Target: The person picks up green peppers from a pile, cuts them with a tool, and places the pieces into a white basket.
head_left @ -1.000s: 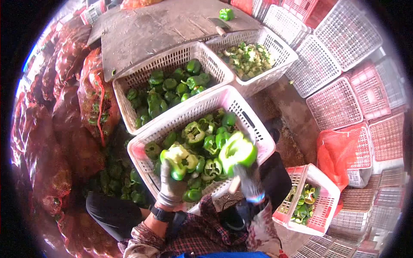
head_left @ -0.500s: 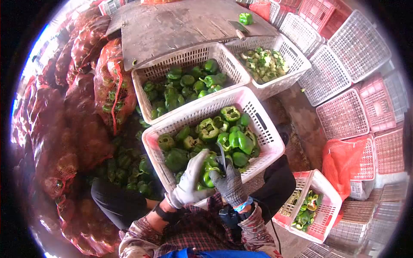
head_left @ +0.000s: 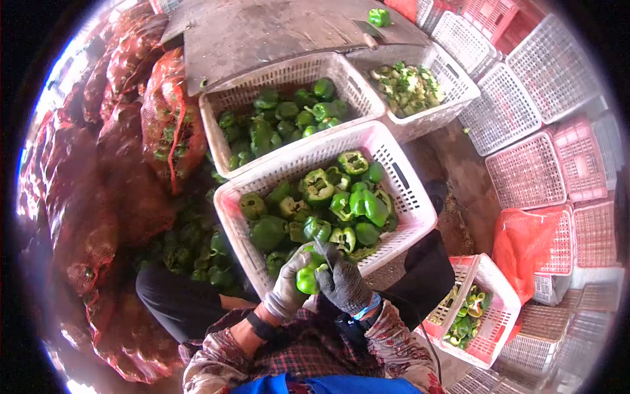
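Note:
My left hand (head_left: 283, 292), in a pale glove, is closed around a green bell pepper (head_left: 306, 281). A dark grey glove covers my right hand (head_left: 346, 286), whose fingers grip a knife (head_left: 319, 245). Its blade shows by the top of the held pepper; the handle is hidden in the glove. Both hands are close together at the near edge of a white slotted crate (head_left: 410, 213). Inside that crate are cut-open peppers (head_left: 317, 186) with hollow middles, along with whole-looking ones (head_left: 268, 232).
Behind stands a crate (head_left: 209, 125) of green peppers, beside a crate (head_left: 464, 92) of pale-green trimmings. Another knife (head_left: 369, 41) and a pepper (head_left: 379, 17) lie on a board (head_left: 275, 26). Net sacks (head_left: 118, 197) line the left; stacked crates (head_left: 502, 108) fill the right.
The knife blade, raised over the crate before, is now lower and against the held pepper. Both hands have drawn slightly closer together, and the pepper has turned in my left hand.

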### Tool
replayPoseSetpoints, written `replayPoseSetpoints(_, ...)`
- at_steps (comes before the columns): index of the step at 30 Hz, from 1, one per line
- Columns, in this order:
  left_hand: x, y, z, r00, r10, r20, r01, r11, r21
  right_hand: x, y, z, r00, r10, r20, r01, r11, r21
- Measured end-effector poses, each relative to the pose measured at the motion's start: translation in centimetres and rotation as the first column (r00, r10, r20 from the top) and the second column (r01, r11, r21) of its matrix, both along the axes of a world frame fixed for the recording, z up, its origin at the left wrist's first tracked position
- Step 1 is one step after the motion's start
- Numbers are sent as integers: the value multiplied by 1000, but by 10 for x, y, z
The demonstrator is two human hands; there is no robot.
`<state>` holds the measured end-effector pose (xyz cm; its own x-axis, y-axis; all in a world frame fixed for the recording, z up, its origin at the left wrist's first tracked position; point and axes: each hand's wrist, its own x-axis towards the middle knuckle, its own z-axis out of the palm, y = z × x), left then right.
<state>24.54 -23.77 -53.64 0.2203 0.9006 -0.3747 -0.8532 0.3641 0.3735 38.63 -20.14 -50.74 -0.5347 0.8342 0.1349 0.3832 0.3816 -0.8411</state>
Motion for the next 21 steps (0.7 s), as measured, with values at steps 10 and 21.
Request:
replayPoseSetpoints(10,51,47,-2,966,-140,216,157,986,-64,72,-16,16,672,-574,-469,77,684,-725)
replayPoseSetpoints(21,64,111,-11,700,-469,-539,587,807,61,104,94,50,460,-810,-364,832,536,-141)
